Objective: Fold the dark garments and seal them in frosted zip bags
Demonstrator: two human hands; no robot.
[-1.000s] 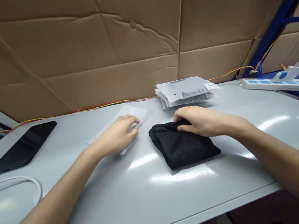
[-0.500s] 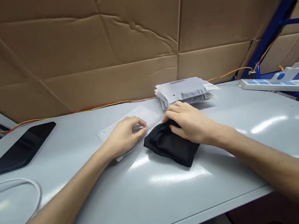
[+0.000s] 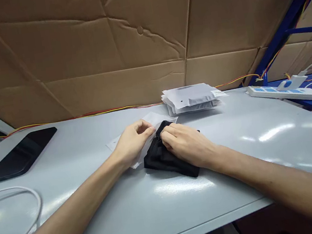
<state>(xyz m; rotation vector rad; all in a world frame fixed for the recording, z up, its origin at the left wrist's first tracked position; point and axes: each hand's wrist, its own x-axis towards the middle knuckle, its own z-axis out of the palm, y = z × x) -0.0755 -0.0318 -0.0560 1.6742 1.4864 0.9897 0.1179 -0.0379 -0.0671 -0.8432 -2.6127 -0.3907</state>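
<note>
black cloth overlapping a translucent bag, centre of the frame
left hand pinches the bag's edge; right hand grips the cloth

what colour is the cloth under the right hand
Black; the cloth shows best in the head view.

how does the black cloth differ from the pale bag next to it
Colour: the black cloth is dark and opaque, while the pale bag is whitish and looks partly see-through.
Thickness: the black cloth is folded and bunched; the pale bag is thin.
Hold: the right hand grips the black cloth, while the left hand holds the pale bag.
Shared: both are partly hidden by the hands.
</note>
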